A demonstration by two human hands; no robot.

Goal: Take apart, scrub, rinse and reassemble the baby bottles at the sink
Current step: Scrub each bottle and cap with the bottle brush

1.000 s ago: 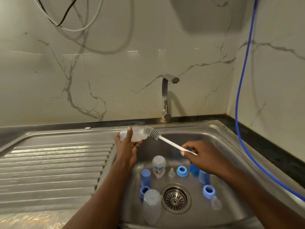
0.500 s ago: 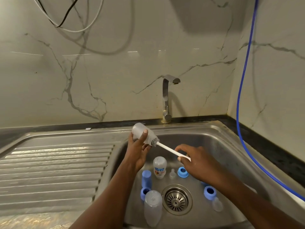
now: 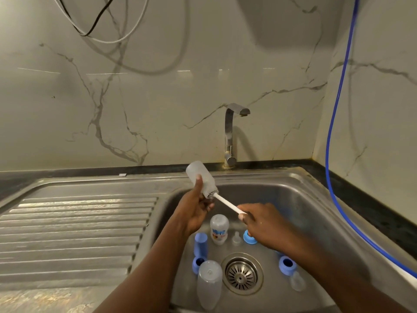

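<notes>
My left hand point(image 3: 194, 211) grips a clear baby bottle point(image 3: 199, 177) above the sink's left rim, with its base tilted up and to the left. My right hand point(image 3: 264, 224) holds the white handle of a bottle brush point(image 3: 226, 203). The bristle head sits inside the bottle's mouth, mostly hidden. In the basin lie a printed bottle point(image 3: 218, 229), another clear bottle point(image 3: 208, 285), a blue cap point(image 3: 200, 243), blue collar rings point(image 3: 287, 265), and clear teats point(image 3: 236, 238).
The steel sink point(image 3: 311, 199) has a drain strainer point(image 3: 241, 273) at its centre and a tap point(image 3: 231, 134) behind it. A ribbed draining board point(image 3: 74, 227) lies to the left. A blue hose point(image 3: 336, 136) hangs down the right wall and runs along the sink's rim.
The bottle has tipped from lying level to base-up. The brush head, outside the mouth a second ago, has gone deep into the bottle. Both hands have shifted slightly.
</notes>
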